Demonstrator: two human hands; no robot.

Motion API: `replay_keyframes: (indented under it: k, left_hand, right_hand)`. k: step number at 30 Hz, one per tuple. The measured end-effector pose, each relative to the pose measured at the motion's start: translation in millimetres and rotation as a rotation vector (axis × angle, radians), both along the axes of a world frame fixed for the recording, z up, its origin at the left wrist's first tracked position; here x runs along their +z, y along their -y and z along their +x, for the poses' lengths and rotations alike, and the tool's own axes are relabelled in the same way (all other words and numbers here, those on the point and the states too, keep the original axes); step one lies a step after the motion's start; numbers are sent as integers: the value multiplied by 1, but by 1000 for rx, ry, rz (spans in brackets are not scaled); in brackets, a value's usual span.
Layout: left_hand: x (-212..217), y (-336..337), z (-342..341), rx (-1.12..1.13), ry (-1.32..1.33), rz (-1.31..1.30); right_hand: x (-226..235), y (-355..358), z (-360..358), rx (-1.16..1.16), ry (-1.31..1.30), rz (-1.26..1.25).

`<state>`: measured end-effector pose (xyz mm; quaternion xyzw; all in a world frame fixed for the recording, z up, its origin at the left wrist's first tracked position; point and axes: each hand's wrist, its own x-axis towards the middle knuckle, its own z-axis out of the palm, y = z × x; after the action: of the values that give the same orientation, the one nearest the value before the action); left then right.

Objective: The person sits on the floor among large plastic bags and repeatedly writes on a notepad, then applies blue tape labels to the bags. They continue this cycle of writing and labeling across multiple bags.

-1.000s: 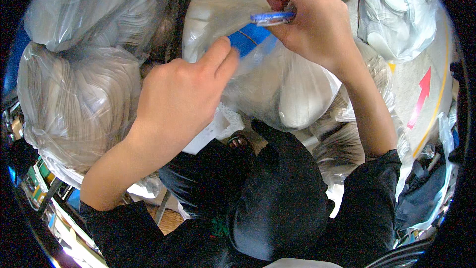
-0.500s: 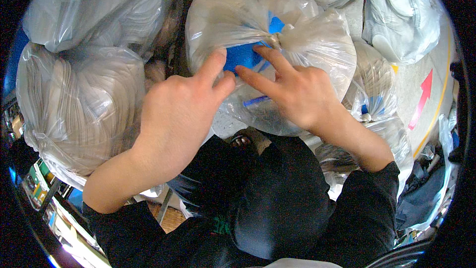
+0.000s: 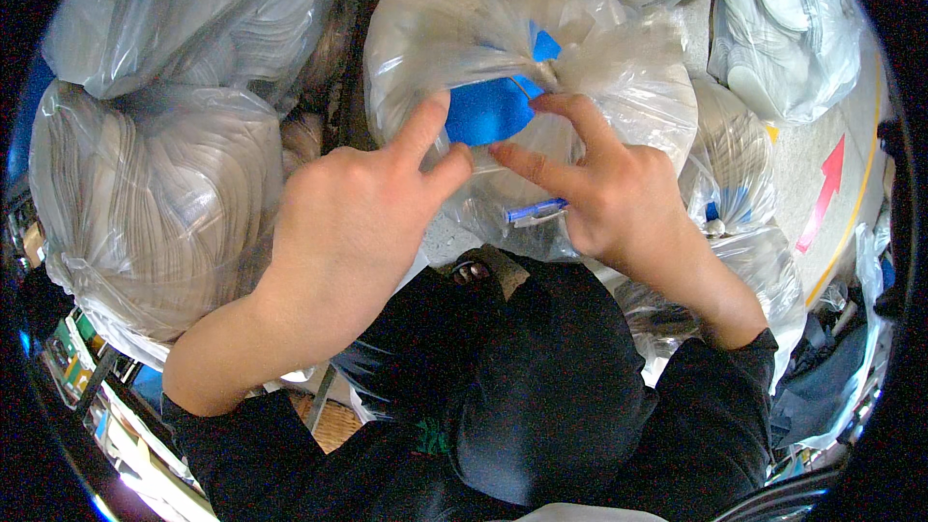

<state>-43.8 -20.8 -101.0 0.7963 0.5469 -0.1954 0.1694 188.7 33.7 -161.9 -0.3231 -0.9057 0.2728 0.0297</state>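
Observation:
A clear plastic bag [image 3: 425,14] with its neck twisted and tied stands in front of me, and a blue tag [image 3: 488,111] hangs at the knot. My left hand [image 3: 358,198] has its forefinger and thumb at the tag's left and lower edge. On the right, the forefinger and thumb of my right hand [image 3: 619,188] are spread around the tag's other side, close to a thin tie. A blue pen [image 3: 536,212] juts out from under my right hand, apparently tucked in its curled fingers, which are hidden.
Clear bags of stacked pale, flat pieces [image 3: 184,193] crowd the left side. Behind on the right stands another bag of whitish pieces [image 3: 788,39]. A smaller tied bag [image 3: 730,155] leans beside the front one. The grey floor carries a pink arrow [image 3: 824,193] and a yellow line.
My right hand has shifted slightly to the right, with the pen. The blue tag now shows larger and flatter between my hands. My left hand has barely moved.

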Motion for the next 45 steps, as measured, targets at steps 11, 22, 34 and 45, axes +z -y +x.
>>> replay_keyframes:
  k: [11, 22, 34, 45]
  left_hand:
    - [-3, -6, -4, 46, -7, 115]
    - [-3, -6, -2, 39, -67, 82]
    - [-7, -6, 1, 46, -56, 110]
    - [-7, -5, 0, 36, -48, 123]
  right_hand:
    - [-8, -18, -8, -45, -81, 74]
    - [-14, -10, -10, -21, 18, 116]
    - [-2, -18, -5, -28, 10, 132]
    - [-3, -18, -5, -19, 5, 105]
